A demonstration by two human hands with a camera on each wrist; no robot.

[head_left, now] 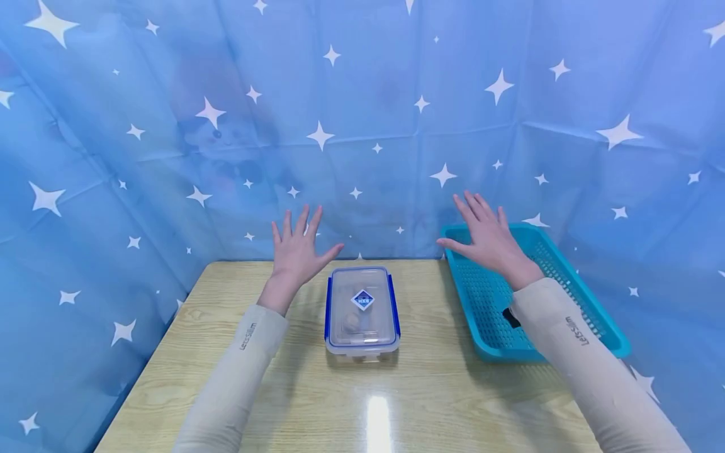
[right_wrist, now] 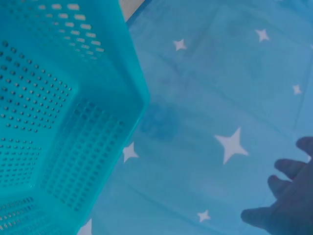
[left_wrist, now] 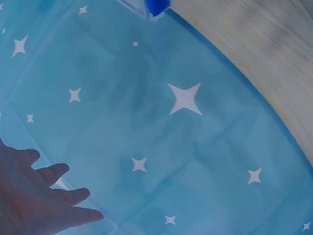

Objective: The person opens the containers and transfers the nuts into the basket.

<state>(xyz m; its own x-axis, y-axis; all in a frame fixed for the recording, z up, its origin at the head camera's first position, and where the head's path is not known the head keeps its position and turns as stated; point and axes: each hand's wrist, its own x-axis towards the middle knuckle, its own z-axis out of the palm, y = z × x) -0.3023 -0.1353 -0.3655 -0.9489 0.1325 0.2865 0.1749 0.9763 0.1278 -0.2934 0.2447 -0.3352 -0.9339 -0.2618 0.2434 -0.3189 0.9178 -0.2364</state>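
Observation:
My left hand (head_left: 296, 255) is raised with its fingers spread, holding nothing, up and to the left of a clear lidded food container (head_left: 362, 327) with blue side clips. Something small and pale shows dimly through its lid. Over the far end of a teal plastic basket (head_left: 487, 340) hovers my right hand (head_left: 489, 242), fingers also spread and nothing in them. A small black item (head_left: 511, 318) in the basket is partly covered by the right sleeve. The left wrist view catches the left hand (left_wrist: 44, 196) at its lower left; the right hand (right_wrist: 288, 196) appears at lower right in its own view.
Both the container and the basket stand on a light wooden table (head_left: 317, 402), the basket along the right side. A blue curtain (head_left: 362, 82) with white stars hangs behind the table and round its sides.

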